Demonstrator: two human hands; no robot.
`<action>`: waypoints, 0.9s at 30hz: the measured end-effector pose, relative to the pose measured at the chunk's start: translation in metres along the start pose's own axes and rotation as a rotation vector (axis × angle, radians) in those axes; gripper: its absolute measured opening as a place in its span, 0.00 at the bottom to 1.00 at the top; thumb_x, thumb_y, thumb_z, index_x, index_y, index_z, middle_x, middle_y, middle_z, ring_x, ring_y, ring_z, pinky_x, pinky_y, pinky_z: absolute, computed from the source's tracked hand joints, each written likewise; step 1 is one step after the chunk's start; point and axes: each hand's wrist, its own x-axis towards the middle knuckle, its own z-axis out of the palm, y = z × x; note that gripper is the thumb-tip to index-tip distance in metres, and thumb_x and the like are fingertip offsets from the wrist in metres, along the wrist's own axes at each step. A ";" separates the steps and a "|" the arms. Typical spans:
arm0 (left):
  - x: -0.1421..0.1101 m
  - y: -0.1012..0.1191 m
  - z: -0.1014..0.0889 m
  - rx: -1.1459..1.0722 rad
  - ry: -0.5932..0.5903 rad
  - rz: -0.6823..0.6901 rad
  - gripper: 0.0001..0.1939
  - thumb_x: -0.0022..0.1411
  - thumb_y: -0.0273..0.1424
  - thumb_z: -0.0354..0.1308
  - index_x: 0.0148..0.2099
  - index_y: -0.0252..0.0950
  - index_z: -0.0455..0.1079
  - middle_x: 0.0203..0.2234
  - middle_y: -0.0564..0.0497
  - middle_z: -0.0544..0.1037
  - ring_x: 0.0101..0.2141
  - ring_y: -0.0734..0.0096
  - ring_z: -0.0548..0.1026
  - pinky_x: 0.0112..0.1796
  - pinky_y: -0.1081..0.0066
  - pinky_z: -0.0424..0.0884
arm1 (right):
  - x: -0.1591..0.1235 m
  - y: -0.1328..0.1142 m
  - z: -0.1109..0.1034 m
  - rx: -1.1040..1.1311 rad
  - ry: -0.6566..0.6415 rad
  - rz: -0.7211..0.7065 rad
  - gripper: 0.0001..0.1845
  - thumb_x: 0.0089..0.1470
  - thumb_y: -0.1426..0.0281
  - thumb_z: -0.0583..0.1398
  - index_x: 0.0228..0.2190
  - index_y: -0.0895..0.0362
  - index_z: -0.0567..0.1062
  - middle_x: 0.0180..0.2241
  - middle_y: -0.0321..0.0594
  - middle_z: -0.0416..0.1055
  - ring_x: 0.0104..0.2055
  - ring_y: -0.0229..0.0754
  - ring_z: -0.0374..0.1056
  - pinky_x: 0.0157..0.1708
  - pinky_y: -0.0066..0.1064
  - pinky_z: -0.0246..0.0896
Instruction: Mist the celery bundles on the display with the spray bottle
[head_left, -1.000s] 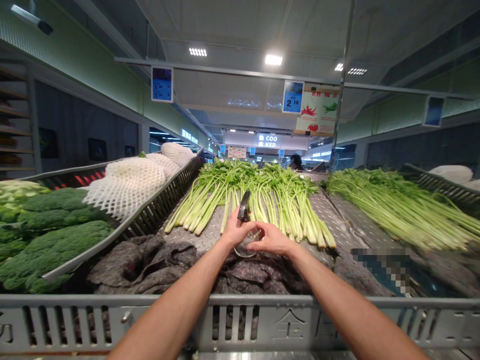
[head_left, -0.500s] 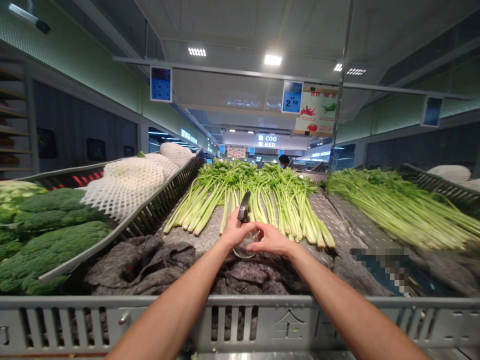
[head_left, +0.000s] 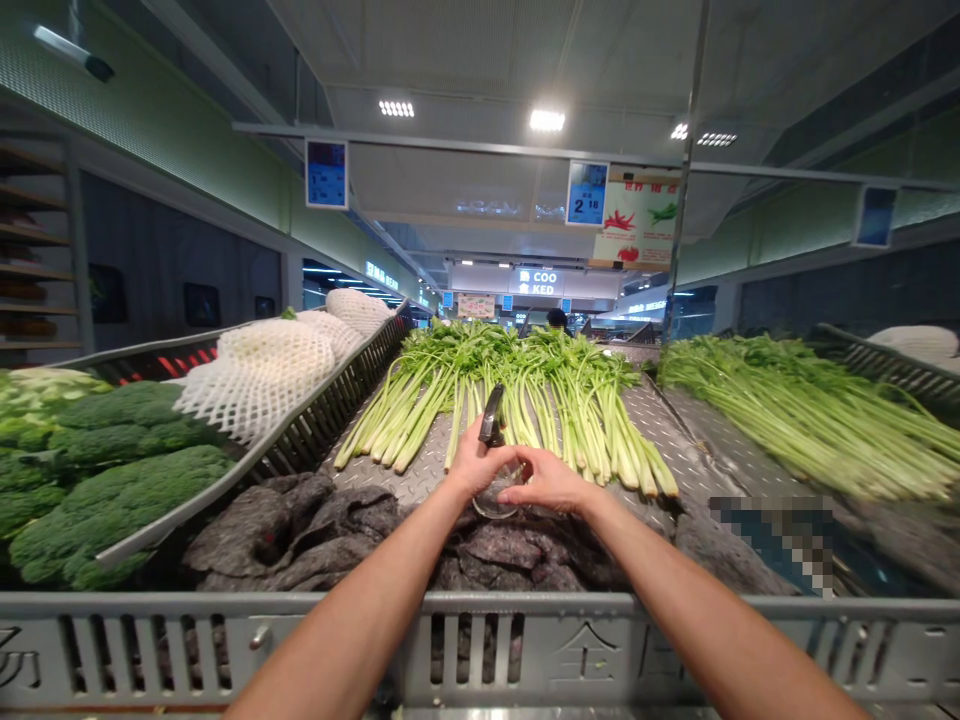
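Note:
My left hand grips a dark, narrow handled object that stands upright above my fingers; its exact kind is unclear. My right hand curls in close against my left. Below both hands sits a clear round object, partly hidden by my fingers. My hands are over grey felt cloth, just in front of bunches of celery laid on a diamond-plate steel display.
Broccoli and white foam-netted produce fill a slanted bin on the left. More celery lies to the right. A slotted metal rail runs below my forearms. A person stands far beyond the display.
The whole view has shifted slightly with my head. My hands remain together in nearly the same pose, and the distant person is slightly further right than a second ago.

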 end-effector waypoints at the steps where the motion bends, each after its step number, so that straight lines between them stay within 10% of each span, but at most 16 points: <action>1: 0.000 0.000 0.000 -0.008 -0.002 -0.008 0.18 0.40 0.32 0.58 0.37 0.34 0.64 0.21 0.56 0.68 0.24 0.74 0.67 0.28 0.73 0.64 | 0.000 0.001 0.000 -0.005 0.000 0.000 0.32 0.32 0.57 0.64 0.41 0.58 0.68 0.31 0.37 0.67 0.29 0.34 0.58 0.28 0.27 0.54; 27: 0.001 0.014 0.004 -0.118 0.041 -0.067 0.20 0.38 0.37 0.60 0.35 0.33 0.63 0.23 0.55 0.68 0.27 0.71 0.68 0.32 0.69 0.64 | -0.001 -0.004 -0.003 0.099 0.124 -0.016 0.40 0.34 0.57 0.63 0.50 0.54 0.58 0.41 0.39 0.64 0.39 0.38 0.61 0.39 0.32 0.57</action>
